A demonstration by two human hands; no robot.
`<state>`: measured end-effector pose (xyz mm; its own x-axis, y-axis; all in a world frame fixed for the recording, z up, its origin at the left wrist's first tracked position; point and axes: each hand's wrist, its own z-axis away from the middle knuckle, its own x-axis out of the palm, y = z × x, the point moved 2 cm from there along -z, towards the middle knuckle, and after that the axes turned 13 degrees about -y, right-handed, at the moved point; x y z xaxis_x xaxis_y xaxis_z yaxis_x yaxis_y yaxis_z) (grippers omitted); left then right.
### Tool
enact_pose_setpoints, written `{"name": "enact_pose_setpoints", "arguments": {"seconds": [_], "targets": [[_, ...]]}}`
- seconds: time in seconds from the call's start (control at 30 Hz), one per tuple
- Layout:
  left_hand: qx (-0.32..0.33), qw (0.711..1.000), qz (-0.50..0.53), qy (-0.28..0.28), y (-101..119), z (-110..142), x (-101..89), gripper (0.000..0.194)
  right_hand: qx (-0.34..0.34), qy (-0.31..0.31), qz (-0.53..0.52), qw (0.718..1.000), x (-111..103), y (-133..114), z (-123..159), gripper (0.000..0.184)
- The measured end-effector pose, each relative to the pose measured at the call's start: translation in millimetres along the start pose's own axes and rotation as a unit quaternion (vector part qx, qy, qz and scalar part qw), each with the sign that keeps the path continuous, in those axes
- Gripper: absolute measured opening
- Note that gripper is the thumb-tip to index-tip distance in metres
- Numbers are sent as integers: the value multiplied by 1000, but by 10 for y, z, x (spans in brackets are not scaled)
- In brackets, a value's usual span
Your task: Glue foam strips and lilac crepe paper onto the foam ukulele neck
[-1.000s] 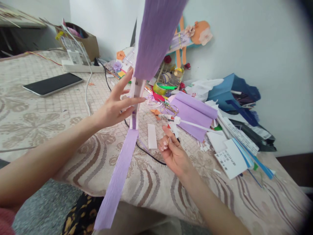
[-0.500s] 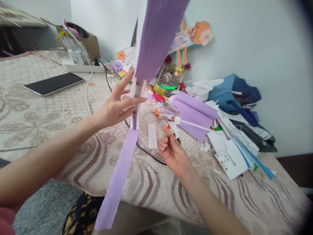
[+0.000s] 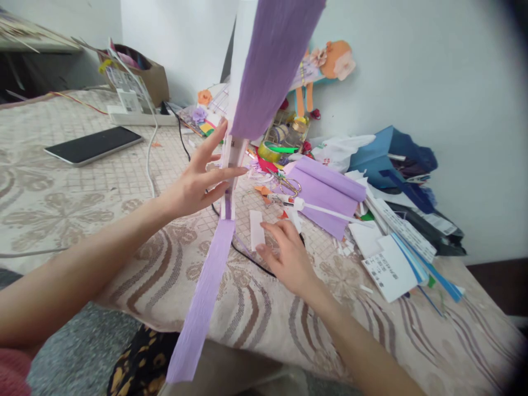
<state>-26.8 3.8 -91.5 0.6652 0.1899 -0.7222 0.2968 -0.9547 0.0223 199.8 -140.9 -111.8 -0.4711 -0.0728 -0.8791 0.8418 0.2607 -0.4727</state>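
Note:
An upright white cardboard piece (image 3: 236,153) with a large panel of purple crepe paper (image 3: 276,71) stands in front of me. A narrow strip of lighter purple crepe paper (image 3: 202,302) hangs from its lower end past the table edge. My left hand (image 3: 202,176) grips the cardboard's lower part, one finger across its face and another pointing up along its side. Lower right, my right hand (image 3: 286,253) reaches over a small white rectangular strip (image 3: 256,228) lying on the cloth. Its thumb and index finger are apart at the strip's right edge; whether they press on it I cannot tell.
A white glue gun (image 3: 295,212), scissors (image 3: 291,184) and a purple crepe roll (image 3: 325,187) lie beyond my right hand. White card pieces (image 3: 385,269) and a blue bag (image 3: 377,159) sit farther right. A tablet (image 3: 94,145) and power strip (image 3: 140,116) are at left.
My right hand has gone from curled fingers, raised beside the glue gun, down and left to the white strip, fingers opening. My left hand stays on the cardboard, which has barely shifted.

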Motion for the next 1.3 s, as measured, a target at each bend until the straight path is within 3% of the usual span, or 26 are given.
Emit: {"name": "enact_pose_setpoints", "arguments": {"seconds": [0.13,0.3,0.43,0.57,0.77,0.97,1.3], "targets": [[4,1000,2,0,-12,9,10,54,72,-54,128,988,128,32,-224,66],[8,1000,12,10,-87,17,50,56,69,-33,101,992,143,147,-245,60],[-6,1000,20,-2,-85,17,48,60,-15,-25,60,998,-31,206,-30,46],[-17,1000,21,-8,-59,11,33,57,-130,-94,52,986,-234,156,163,56],[-13,1000,22,-6,-47,1,28,54,-240,-122,26,963,-357,-19,92,49],[-21,999,27,-6,-38,7,31,60,-284,-116,17,952,-349,-118,-130,42],[-37,999,20,-13,-42,27,34,61,-282,-84,-2,956,-250,-27,-266,48]]}}
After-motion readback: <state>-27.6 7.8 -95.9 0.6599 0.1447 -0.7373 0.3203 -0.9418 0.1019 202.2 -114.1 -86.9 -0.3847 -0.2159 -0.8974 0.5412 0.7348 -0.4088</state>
